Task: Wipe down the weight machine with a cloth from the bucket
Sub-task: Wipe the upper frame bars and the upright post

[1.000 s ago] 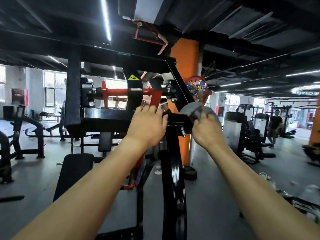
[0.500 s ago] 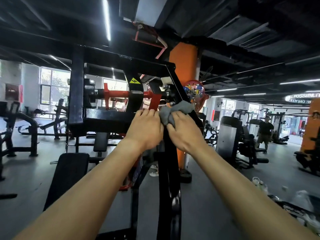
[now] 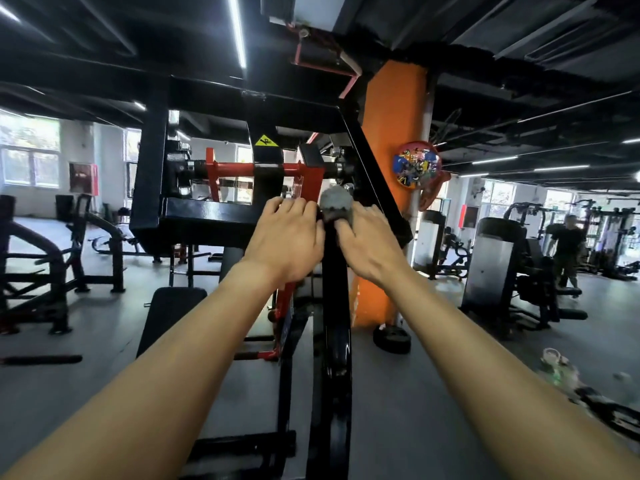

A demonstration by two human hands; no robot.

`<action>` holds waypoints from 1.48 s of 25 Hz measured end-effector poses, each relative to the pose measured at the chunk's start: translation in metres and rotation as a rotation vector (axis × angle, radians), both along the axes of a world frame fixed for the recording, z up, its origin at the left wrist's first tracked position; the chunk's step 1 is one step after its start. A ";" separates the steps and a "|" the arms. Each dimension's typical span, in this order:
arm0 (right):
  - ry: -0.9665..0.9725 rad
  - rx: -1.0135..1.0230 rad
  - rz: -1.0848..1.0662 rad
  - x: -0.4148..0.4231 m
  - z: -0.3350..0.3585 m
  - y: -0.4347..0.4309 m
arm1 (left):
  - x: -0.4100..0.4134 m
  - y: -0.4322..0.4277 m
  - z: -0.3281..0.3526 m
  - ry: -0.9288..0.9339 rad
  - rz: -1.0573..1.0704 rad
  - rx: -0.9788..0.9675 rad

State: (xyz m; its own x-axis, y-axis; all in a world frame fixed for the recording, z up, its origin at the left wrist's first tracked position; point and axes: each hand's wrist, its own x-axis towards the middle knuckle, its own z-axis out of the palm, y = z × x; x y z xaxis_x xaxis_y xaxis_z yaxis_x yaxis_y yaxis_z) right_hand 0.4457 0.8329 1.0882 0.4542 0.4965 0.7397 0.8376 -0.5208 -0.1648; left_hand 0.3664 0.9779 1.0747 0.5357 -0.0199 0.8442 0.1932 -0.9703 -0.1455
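The black weight machine [image 3: 207,216] with a red pivot bar [image 3: 242,167] fills the middle of the head view. A shiny black upright arm [image 3: 334,306] of it runs down between my hands. My right hand [image 3: 367,244] holds a grey cloth [image 3: 335,204] bunched against the top of that arm. My left hand [image 3: 285,237] rests on the machine's black crossbeam, fingers curled over its far edge, right beside the cloth. No bucket is in view.
An orange pillar [image 3: 391,161] stands just behind the machine, a weight plate [image 3: 391,339] on the floor at its foot. A black bench pad [image 3: 169,310] sits lower left. Other machines [image 3: 502,268] and a standing person [image 3: 566,251] are at right. Bottles [image 3: 561,368] lie lower right.
My right hand has carried the cloth leftward from the machine's right corner to the top of the upright arm, close to my left hand. The left hand stayed on the crossbeam.
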 end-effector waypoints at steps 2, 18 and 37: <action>-0.006 0.145 0.085 -0.004 -0.017 -0.005 | 0.002 -0.001 -0.003 -0.030 0.016 0.000; 0.569 0.777 0.370 -0.068 -0.079 -0.040 | -0.058 -0.040 -0.048 0.114 -0.627 -0.686; 0.408 0.669 -0.091 -0.069 -0.084 -0.030 | -0.065 -0.032 -0.078 0.149 -0.214 -0.837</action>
State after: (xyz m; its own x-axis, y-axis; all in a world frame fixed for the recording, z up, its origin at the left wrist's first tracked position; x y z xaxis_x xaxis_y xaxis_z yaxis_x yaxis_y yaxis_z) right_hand 0.3767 0.8025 1.0046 0.7717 -0.0476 0.6342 0.6022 -0.2662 -0.7527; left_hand 0.3017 0.9463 0.9965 0.6973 0.4620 0.5481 0.0304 -0.7830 0.6213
